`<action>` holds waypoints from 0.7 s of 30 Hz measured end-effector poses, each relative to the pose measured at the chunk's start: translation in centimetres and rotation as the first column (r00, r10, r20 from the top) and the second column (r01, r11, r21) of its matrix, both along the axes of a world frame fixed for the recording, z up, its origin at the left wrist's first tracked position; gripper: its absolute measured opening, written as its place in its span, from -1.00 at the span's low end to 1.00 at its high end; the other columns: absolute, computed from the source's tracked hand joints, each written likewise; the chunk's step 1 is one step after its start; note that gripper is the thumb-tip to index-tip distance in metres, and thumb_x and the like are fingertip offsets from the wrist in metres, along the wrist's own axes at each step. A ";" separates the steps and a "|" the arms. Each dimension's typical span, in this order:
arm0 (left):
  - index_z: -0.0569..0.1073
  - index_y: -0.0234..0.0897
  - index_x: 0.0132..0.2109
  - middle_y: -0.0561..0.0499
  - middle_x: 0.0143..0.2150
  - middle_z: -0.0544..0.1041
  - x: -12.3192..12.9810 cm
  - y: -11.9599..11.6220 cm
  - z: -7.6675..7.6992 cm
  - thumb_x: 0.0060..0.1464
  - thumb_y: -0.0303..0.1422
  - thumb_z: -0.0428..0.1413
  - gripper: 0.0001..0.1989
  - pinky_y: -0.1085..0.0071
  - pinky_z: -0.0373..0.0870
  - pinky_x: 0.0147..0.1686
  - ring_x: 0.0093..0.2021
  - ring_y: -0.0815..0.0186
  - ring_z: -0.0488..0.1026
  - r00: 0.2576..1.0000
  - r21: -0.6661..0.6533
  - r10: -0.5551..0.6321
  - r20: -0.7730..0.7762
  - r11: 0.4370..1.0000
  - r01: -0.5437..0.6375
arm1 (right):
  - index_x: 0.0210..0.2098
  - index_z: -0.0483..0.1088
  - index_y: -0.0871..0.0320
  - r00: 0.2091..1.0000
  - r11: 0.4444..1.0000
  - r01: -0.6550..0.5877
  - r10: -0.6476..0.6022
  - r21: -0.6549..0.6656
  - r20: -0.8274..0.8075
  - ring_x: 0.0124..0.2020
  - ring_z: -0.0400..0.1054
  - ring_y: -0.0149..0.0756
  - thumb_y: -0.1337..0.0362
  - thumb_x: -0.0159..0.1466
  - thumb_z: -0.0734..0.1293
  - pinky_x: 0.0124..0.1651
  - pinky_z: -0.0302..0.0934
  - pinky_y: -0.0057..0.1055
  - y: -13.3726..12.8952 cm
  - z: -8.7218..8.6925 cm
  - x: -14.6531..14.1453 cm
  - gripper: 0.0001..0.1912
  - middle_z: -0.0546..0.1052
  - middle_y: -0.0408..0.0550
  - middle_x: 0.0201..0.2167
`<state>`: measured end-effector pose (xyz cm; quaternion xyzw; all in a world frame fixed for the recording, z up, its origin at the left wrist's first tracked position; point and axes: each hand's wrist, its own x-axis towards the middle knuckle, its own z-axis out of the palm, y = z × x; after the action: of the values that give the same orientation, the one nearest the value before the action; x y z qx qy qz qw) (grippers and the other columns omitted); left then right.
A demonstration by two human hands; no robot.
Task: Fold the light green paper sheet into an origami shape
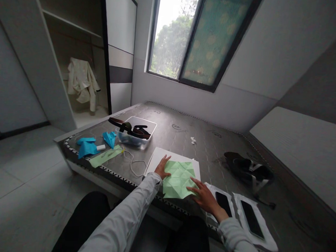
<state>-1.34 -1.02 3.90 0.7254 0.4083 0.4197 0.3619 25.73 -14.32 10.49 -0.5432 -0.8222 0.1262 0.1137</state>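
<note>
A creased sheet of light green paper [179, 178] lies unfolded over a white board [155, 159] at the mattress's near edge. My left hand [163, 167] rests at the paper's left edge, fingers apart. On the right side of the sheet lies my right hand [202, 194], its fingers spread over the paper's edge. Creases cross the whole sheet, and its lower edge hangs past the board toward me.
Left of the board are a white cord [131, 159], a green strip [107, 156], blue folded paper [87, 148] and a clear bin [153, 131] holding dark straps. Two phones [251, 219] on white wrappings and a black bag [244, 168] lie right.
</note>
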 end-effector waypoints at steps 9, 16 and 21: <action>0.37 -0.24 0.14 -0.15 0.22 0.33 -0.2 -0.7 0.8 -0.01 -0.52 0.12 -0.48 0.13 0.18 0.25 0.26 0.12 0.24 0.966 0.140 0.258 -0.009 0.957 -0.255 | -0.26 0.54 0.03 0.991 0.997 0.027 -0.035 -0.066 -0.126 0.11 0.36 -0.14 0.29 0.24 0.25 0.15 0.20 -0.21 -0.2 1.0 -2.1 -0.79 0.44 -0.03 0.15; 0.42 -0.10 0.13 -0.04 0.15 0.44 -3.7 -2.6 2.4 -0.17 -0.46 0.19 -0.37 0.20 0.20 0.22 0.17 0.11 0.33 0.887 0.089 -0.357 -0.292 0.913 0.397 | -0.16 0.51 0.02 0.982 0.996 0.082 -0.086 -0.031 -0.165 0.12 0.36 -0.14 0.31 0.12 0.33 0.16 0.19 -0.25 -0.3 0.3 -1.3 -0.72 0.46 -0.01 0.12; 0.48 -0.03 0.07 -0.05 0.20 0.42 -4.7 -3.0 2.6 -0.37 -0.34 0.36 -0.28 0.19 0.15 0.24 0.22 0.02 0.30 0.816 0.017 -0.484 -0.317 0.857 0.515 | -0.10 0.53 -0.01 0.962 0.993 0.062 -0.086 -0.103 -0.258 0.14 0.34 -0.14 0.34 0.02 0.37 0.19 0.15 -0.23 -0.5 0.3 -0.3 -0.58 0.43 -0.04 0.15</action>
<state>-5.99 -4.06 6.51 0.8798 0.2317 0.2146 0.3552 25.45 -14.85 10.78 -0.5568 -0.7722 0.2312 0.2005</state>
